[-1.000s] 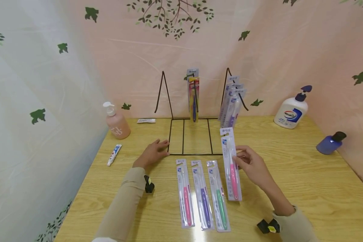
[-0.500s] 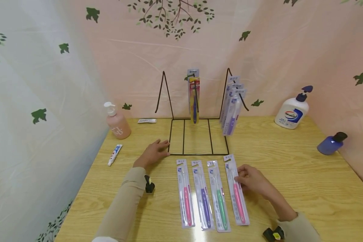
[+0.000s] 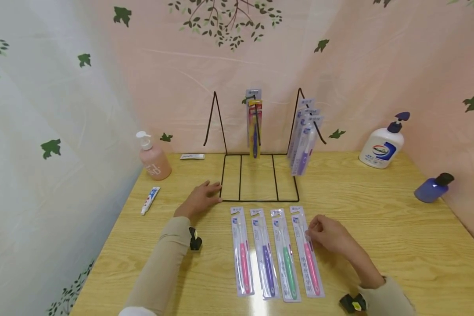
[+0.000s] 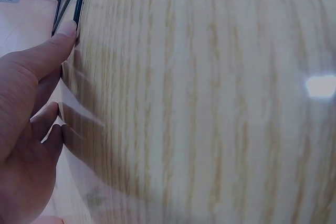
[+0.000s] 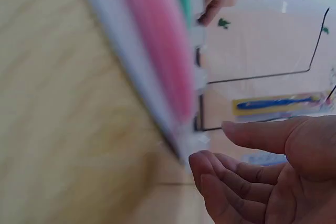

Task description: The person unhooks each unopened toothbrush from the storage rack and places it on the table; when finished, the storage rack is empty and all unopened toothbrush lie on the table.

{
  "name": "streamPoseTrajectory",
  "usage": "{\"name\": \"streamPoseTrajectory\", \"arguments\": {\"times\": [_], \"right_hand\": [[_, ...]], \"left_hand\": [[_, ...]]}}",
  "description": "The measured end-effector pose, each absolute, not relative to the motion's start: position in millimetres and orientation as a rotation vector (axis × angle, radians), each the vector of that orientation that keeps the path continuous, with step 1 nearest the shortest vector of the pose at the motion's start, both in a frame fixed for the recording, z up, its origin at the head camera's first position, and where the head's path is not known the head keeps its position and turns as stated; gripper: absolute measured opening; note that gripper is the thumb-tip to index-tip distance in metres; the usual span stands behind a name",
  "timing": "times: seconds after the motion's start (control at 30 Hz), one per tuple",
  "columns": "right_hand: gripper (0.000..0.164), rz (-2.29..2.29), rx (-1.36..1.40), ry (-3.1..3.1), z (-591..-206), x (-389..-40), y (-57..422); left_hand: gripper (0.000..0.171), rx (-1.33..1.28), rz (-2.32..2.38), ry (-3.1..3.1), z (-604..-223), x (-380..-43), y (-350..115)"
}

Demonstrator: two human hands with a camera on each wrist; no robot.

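pink-handled toothbrush (image 3: 311, 267) in pale packaging (image 3: 304, 263)

A pale pink hanging (image 3: 166, 74), creased and printed with leafy branches (image 3: 231, 22) and dark green birds (image 3: 321, 45), stands behind the bench (image 3: 379, 228) and along its right edge, turning to a whitish stretch (image 3: 75, 109) on the left. The bench has a yellowish wood-grain top, its sheen catching a bright white reflection (image 4: 321, 86).
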State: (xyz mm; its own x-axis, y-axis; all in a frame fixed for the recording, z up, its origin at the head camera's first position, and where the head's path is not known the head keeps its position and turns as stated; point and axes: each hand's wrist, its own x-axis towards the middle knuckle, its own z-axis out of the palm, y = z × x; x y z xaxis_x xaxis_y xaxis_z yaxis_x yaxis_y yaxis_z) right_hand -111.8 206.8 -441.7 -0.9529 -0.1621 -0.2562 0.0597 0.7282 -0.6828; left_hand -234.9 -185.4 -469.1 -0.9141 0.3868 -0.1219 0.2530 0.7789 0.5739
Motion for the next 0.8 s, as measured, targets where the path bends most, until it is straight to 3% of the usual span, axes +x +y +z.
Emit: {"name": "streamPoseTrajectory", "arguments": {"times": [0.23,0.43,0.8], "right_hand": [[0.029,-1.076,-0.319,2.817,-408.4,-130.0,175.6],[0.033,-1.327,-0.555,2.836,-389.5,-168.0,148.2],[0.051,-1.647,-0.468,2.884,-384.3,-244.6,97.9]], "left_hand": [[0.055,0.505,0.854,2.736,-470.5,-236.3,-185.5],[0.056,0.488,0.840,2.737,-469.1,-234.4,-184.2],[0.056,0.477,0.837,2.732,-468.5,-235.6,-183.2]]}}
